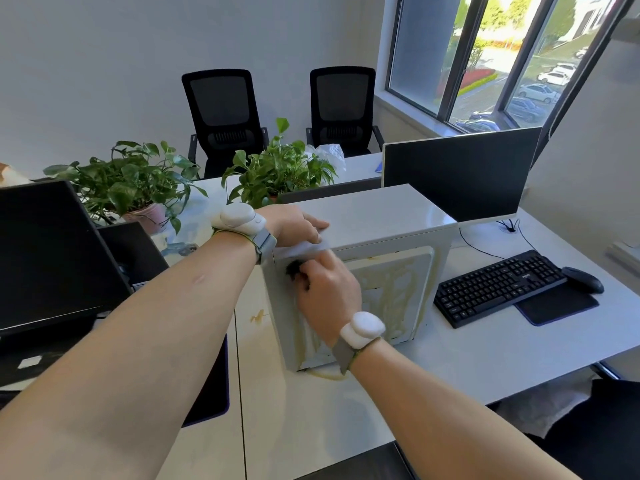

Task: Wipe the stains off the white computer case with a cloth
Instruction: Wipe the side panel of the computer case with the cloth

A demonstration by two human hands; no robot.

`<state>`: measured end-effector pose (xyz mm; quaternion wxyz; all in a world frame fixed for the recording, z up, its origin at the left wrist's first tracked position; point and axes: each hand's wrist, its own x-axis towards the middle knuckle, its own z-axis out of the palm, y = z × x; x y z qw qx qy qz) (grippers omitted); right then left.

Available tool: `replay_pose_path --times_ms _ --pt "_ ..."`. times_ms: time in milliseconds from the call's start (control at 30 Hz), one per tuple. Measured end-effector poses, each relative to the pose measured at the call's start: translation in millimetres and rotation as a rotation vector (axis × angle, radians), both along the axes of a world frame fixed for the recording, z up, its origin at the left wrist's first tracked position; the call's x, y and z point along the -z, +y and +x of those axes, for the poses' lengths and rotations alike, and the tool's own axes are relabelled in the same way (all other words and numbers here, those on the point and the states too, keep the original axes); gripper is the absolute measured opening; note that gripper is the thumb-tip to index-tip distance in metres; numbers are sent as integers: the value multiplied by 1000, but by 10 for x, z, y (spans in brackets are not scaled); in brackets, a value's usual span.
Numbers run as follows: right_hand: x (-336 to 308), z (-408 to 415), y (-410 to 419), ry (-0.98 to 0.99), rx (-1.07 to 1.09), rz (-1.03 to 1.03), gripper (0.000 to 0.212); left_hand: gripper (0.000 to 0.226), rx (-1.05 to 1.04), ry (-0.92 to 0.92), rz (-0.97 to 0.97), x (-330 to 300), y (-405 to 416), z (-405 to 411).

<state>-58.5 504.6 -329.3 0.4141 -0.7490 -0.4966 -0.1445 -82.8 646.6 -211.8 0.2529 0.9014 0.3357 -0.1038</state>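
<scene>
Presently sitting on the white counter point(485, 368): one white case point(381, 244), its near panel streaked with yellowish stains point(394, 292); one keyboard point(498, 289); one mouse point(583, 279); one mousepad point(561, 306); two potted plants point(128, 181); three monitors point(460, 174). Two black chairs point(225, 116) are standing by the grey wall, a window point(485, 57) at right. Left hand point(294, 225) is lying on the case's top left edge, fingers curling over a white cloth point(298, 250). Right hand point(327, 289) is pressing against the stained panel, fingers curled round something dark; what it is, cannot tell.
</scene>
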Motion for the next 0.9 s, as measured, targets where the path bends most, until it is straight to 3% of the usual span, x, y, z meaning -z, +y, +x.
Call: replay_pose_path --times_ms 133,433,667,833,900 --pt "-108 285 -254 177 135 111 7 46 25 17 30 -36 -26 7" --pt "141 294 -213 -77 30 -75 14 56 50 41 65 -52 -49 -15" --pt "82 523 -316 73 243 -122 14 55 53 27 91 -29 -15 -31" --pt "74 402 -266 -6 54 -151 15 55 58 18 79 -16 0 -14" --pt "58 501 -287 -5 70 -157 14 55 63 12 81 -13 7 -4"
